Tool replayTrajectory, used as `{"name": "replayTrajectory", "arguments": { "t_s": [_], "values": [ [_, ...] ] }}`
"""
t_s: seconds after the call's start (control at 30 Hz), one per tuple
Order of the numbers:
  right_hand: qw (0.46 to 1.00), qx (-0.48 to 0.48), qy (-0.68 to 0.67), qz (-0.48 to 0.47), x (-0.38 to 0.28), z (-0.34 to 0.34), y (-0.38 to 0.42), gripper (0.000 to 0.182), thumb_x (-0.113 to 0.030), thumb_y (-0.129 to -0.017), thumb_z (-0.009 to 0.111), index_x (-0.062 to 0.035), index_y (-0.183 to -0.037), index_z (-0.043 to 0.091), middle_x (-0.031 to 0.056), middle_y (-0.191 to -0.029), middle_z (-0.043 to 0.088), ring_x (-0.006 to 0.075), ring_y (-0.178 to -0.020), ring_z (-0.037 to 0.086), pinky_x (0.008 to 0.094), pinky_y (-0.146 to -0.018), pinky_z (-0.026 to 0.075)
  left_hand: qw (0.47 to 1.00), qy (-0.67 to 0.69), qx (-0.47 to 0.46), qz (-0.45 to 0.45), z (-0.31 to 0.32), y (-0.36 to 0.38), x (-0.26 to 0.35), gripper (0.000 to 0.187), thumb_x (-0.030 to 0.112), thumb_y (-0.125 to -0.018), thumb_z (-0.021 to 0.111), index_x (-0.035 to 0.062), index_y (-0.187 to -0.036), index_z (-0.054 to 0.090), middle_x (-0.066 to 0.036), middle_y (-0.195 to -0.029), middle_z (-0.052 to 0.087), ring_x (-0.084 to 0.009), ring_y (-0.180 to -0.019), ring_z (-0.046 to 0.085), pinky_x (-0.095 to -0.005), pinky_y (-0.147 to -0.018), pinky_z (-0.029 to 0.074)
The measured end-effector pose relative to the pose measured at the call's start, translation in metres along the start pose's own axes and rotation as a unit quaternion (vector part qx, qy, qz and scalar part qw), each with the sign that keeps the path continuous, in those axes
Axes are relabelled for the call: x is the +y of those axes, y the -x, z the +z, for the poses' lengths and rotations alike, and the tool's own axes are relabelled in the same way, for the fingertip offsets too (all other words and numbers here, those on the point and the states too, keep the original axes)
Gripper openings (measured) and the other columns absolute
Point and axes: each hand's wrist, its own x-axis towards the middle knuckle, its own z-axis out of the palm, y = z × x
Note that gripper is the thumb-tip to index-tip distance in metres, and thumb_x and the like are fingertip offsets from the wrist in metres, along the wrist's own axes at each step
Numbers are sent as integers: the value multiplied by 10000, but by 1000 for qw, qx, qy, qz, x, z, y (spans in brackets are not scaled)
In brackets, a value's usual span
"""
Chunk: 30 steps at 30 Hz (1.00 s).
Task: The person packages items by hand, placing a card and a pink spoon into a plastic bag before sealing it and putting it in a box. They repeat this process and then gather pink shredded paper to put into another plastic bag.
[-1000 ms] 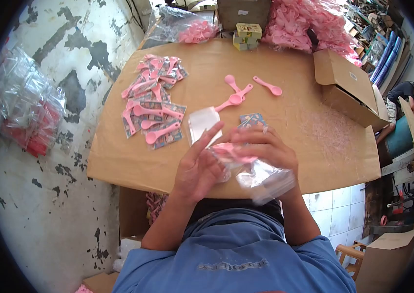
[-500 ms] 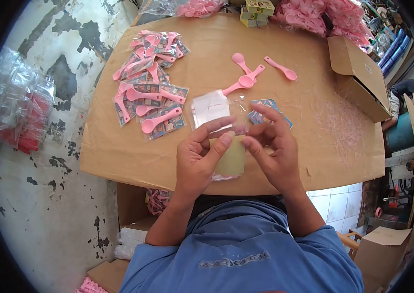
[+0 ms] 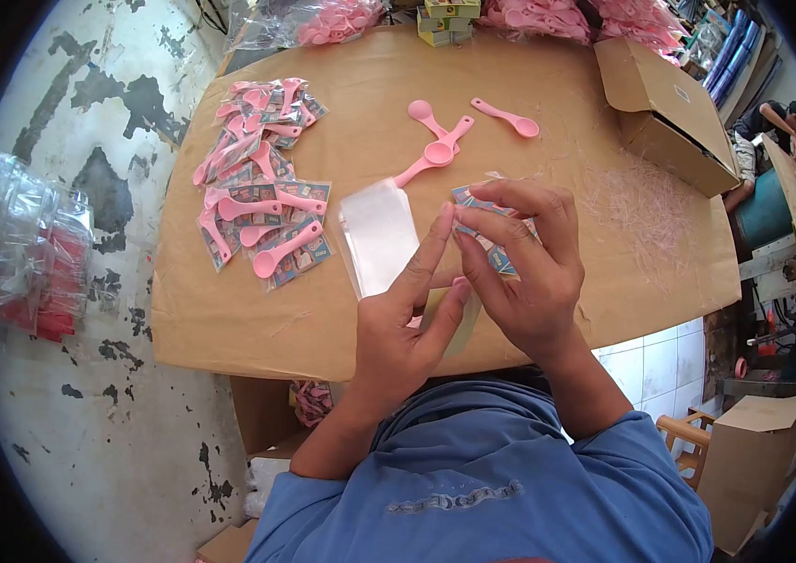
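My left hand (image 3: 407,328) pinches a small clear plastic bag, its thumb across a plain yellowish-green card (image 3: 457,324) that shows below it. My right hand (image 3: 534,267) has its fingertips closed at the bag's upper edge, meeting my left index finger. Most of the bag is hidden behind the fingers. Just left of the hands lies a stack of white-looking flat bags (image 3: 381,235). Under my right hand is a blue printed card (image 3: 501,258), partly covered. Loose pink measuring spoons (image 3: 437,153) lie beyond the stack.
A pile of bagged pink spoons with printed cards (image 3: 267,206) spreads on the left of the brown-covered table (image 3: 323,324). An open cardboard box (image 3: 665,113) and plastic shreds (image 3: 637,216) are on the right. Small yellow boxes (image 3: 447,21) stand behind. Another person (image 3: 773,127) sits far right.
My hands have drawn together, the fingertips now meeting at the bag's upper edge. The white-looking stack shows more fully. The view has shifted slightly to the right.
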Motion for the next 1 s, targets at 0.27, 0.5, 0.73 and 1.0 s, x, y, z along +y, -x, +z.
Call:
{"name": "replayTrajectory", "arguments": {
  "t_s": [0.27, 0.5, 0.73, 1.0],
  "values": [
    [1000, 24, 3, 9, 7, -14, -4, 264, 47, -735, 782, -42, -978, 733, 107, -1096, 693, 298, -987, 624, 390, -837, 522, 999, -3, -11, 49, 20, -5, -6, 673, -34, -969, 668, -4, -1585, 400, -163, -1165, 774, -87, -1004, 707, -159, -610, 448],
    [935, 180, -217, 215, 34, -23, 0, 148, 48, -898, 661, -5, -1035, 641, 175, -1099, 677, 252, -1001, 665, 355, -879, 555, 976, 183, -31, -112, 12, -10, 0, 549, 46, -1020, 646, -40, -1522, 441, -225, -1122, 765, -216, -1115, 724, -276, -887, 563],
    [769, 75, -572, 274, 68, -49, 22, 32, -33, -997, 554, -11, -1008, 574, 131, -1040, 660, 163, -874, 641, 263, -772, 515, 963, 260, 44, -58, -2, -24, -21, 364, 40, -1011, 643, -31, -1362, 578, -270, -1428, 597, -362, -1186, 692, -393, -984, 570],
    [829, -147, -388, 376, 23, -24, 18, 184, -74, -990, 676, 13, -1152, 670, 5, -1000, 680, 34, -818, 612, 185, -664, 459, 972, 229, 34, -37, -1, -29, -31, 370, 34, -987, 679, -37, -1341, 595, -195, -1359, 601, -241, -1140, 673, -363, -1009, 532]
  ]
}}
